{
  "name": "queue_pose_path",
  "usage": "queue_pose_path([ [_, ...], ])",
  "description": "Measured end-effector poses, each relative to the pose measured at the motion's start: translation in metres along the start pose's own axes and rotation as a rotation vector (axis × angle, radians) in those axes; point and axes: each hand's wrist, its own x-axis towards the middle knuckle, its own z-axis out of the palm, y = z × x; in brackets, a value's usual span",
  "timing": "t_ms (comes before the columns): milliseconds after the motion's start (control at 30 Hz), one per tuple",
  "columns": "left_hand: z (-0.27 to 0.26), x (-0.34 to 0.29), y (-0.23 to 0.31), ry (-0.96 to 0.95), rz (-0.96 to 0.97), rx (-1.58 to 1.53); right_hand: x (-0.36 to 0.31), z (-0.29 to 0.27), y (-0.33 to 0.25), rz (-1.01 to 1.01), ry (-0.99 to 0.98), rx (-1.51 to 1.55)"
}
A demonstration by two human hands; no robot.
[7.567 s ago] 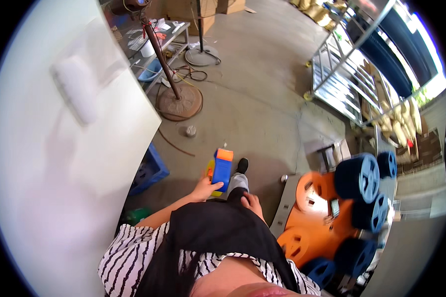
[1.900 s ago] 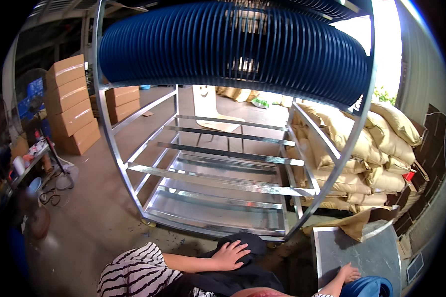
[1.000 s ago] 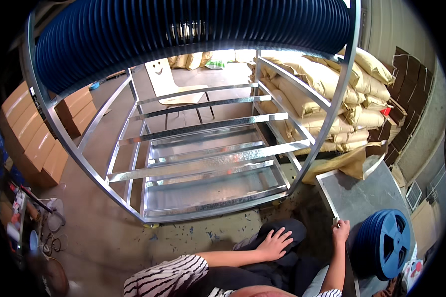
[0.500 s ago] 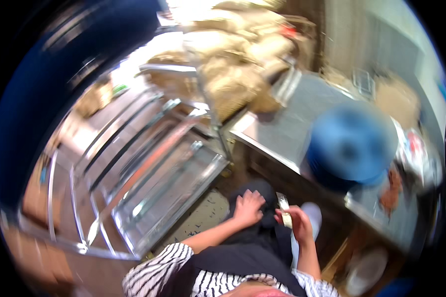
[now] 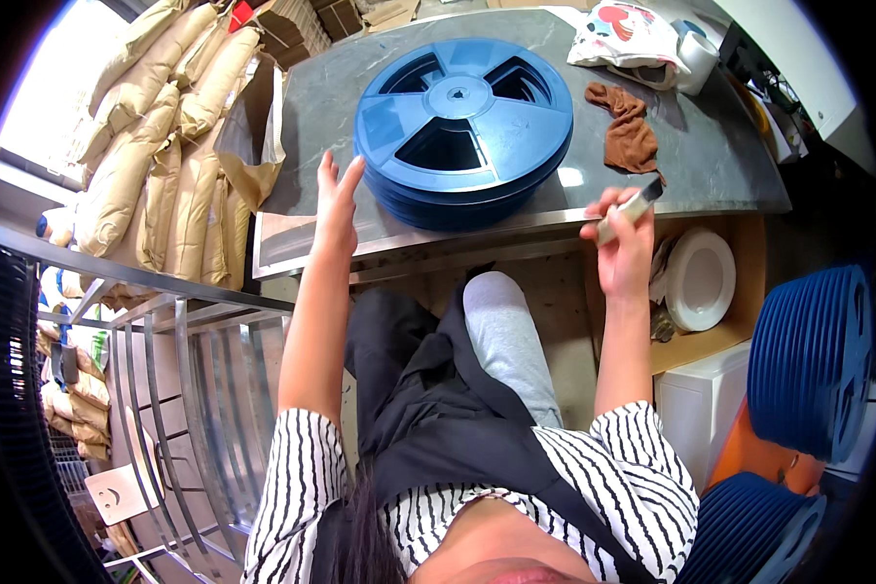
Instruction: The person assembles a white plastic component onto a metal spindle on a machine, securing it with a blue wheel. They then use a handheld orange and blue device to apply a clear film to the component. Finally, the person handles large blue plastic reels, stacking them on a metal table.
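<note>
A stack of blue plastic reels (image 5: pixel 457 94) lies flat on the grey table (image 5: pixel 311 107), its top disc pierced by wedge-shaped openings. Just left of the stack is my left hand (image 5: pixel 338 200), raised with its fingers stretched out and nothing in them. My right hand (image 5: pixel 621 234) is closed around a small pale handheld tool with a dark flat tip (image 5: pixel 633 210), in front of the table's edge. Its exact kind does not show. A crumpled brown cloth (image 5: pixel 628 131) lies on the table beyond my right hand.
Tan sacks (image 5: pixel 165 165) are piled at the left behind a metal frame cart (image 5: pixel 146 268). A printed white bag (image 5: pixel 625 44) sits at the table's far right. Beneath are a box with a white round reel (image 5: pixel 701 279) and more blue reels (image 5: pixel 808 360) at the right.
My view has swung right toward the table, bringing the reel stack to the centre. My left hand has risen from my lap to beside the stack; my right hand, still holding the tool, is higher.
</note>
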Motion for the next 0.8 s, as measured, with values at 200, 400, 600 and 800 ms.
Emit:
queue_pose_path([
  [200, 0.055, 0.039, 0.017, 0.032, -0.204, -0.095, 0.156, -0.033, 0.01, 0.007, 0.257, -0.074],
  [400, 0.043, 0.066, 0.045, -0.059, -0.494, -0.135, 0.226, -0.013, 0.056, 0.335, 0.107, -0.287],
  [600, 0.024, 0.085, 0.003, -0.098, -0.39, -0.341, 0.208, 0.015, 0.078, 0.235, 0.04, -0.4],
  [800, 0.026, 0.069, 0.005, -0.069, -0.294, -0.308, 0.202, 0.018, 0.076, 0.212, 0.044, -0.348],
])
